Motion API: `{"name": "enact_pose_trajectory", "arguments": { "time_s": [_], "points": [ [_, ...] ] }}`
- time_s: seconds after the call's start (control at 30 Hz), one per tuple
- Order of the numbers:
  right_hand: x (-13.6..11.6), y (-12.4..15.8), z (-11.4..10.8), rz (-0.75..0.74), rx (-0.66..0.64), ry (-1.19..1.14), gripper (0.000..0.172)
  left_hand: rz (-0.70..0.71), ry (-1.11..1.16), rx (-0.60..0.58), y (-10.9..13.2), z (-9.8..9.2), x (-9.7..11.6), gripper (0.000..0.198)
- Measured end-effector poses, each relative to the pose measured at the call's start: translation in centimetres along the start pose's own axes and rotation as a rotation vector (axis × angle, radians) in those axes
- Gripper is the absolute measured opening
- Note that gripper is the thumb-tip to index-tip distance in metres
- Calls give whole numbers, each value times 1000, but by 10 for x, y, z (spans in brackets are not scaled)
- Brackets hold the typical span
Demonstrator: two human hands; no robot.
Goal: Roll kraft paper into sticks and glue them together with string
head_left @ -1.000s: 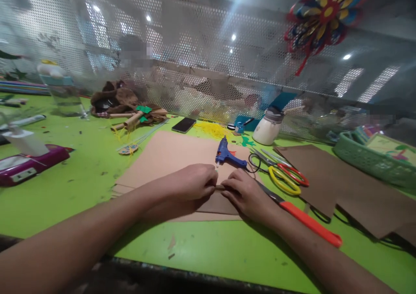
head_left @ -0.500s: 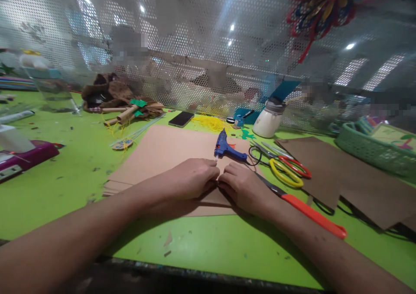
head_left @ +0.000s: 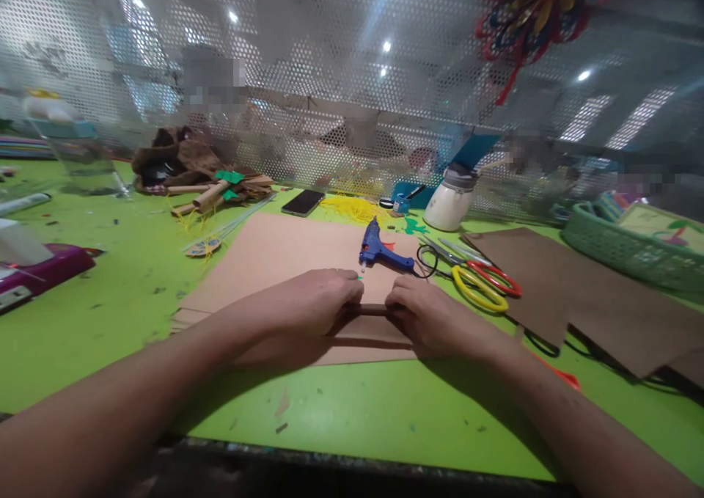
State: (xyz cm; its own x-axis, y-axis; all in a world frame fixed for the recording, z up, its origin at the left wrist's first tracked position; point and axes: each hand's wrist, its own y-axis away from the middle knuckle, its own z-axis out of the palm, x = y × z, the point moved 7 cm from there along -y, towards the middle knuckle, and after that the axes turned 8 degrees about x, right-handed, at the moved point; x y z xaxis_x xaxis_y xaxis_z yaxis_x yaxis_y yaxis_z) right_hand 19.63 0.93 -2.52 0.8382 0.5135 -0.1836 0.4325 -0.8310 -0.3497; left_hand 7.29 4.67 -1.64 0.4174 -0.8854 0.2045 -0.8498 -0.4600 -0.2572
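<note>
Left hand (head_left: 333,296): fingers pinched on the left part of the brown strip.
Right hand (head_left: 423,312): fingers pinched on its right part; a short stretch shows between the hands.
Brown strip (head_left: 372,309): narrow, crosswise, over the near part of the paper sheets (head_left: 291,245).
Far side: glue gun (head_left: 382,254) lies on the sheets, just beyond the hands.
Right side: yellow-handled scissors (head_left: 479,290) near the right hand.
Near side: green tabletop (head_left: 357,403) with small scraps, between the sheets' edge and the table's front edge (head_left: 308,459).
</note>
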Motion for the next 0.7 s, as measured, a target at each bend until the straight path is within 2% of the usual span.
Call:
{"name": "enact_pose_trajectory", "arguments": {
  "time_s": [0.17, 0.37, 0.53, 0.7],
  "points": [
    [0, 2, 1, -38, 6, -13, 11, -8, -11, -8, 5, -9, 5, 13],
    [-3, 4, 2, -74, -3, 50, 11, 11, -9, -40, 7, -11, 7, 11],
    [-5, 6, 1, -68, 4, 120, 8, 77, -19, -31, 4, -11, 11, 12],
    [-3, 6, -2, -42, 9, 87, 12, 95, -33, 19, 4, -9, 11, 11]
  ]
}}
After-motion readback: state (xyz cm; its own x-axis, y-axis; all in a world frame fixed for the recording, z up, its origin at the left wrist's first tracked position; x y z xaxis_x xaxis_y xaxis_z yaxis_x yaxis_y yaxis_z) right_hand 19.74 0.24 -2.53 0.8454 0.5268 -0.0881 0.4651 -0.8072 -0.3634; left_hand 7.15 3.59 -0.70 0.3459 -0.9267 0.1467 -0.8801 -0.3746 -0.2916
